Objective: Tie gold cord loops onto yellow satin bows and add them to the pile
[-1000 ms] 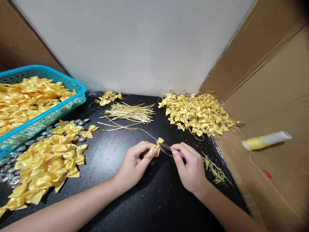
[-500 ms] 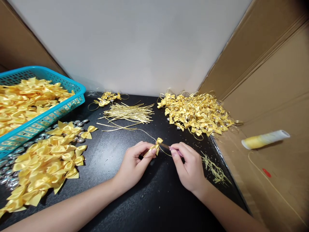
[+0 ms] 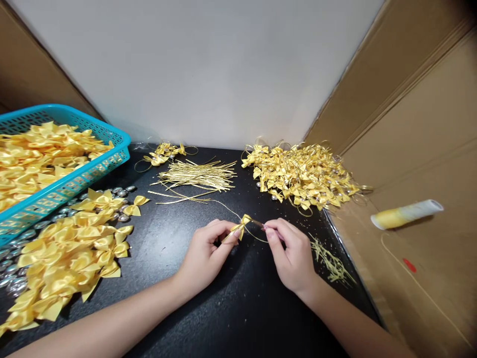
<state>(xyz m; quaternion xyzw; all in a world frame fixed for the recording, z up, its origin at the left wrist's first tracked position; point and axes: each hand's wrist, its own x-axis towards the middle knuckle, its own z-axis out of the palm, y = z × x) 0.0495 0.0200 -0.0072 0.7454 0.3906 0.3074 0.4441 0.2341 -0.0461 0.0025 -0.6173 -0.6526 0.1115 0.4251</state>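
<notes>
A small yellow satin bow [image 3: 244,222] is pinched between the thumb and fingers of my left hand [image 3: 208,251]. My right hand [image 3: 292,253] is closed round a thin tool [image 3: 257,224] with a dark, narrow tip and a purplish handle; its exact kind is unclear. The tip points left and reaches to the bow, but I cannot tell whether it touches it. A gold cord [image 3: 228,207] curves out from behind the bow, and part of it hangs between my hands. Fingers hide the lower end of the bow.
A blue basket [image 3: 124,144] of bows stands left, above loose bows [image 3: 70,253] and silvery beads [image 3: 11,278]. Gold cord lengths [image 3: 197,175] lie mid-table. Bows with cord loops [image 3: 301,174] are heaped at back right, near cord scraps [image 3: 331,261]. Cardboard [image 3: 421,149] borders the right.
The tool's tip has tilted up slightly and now meets the upper part of the bow. My left hand keeps its hold. The whole view has shifted a little.
</notes>
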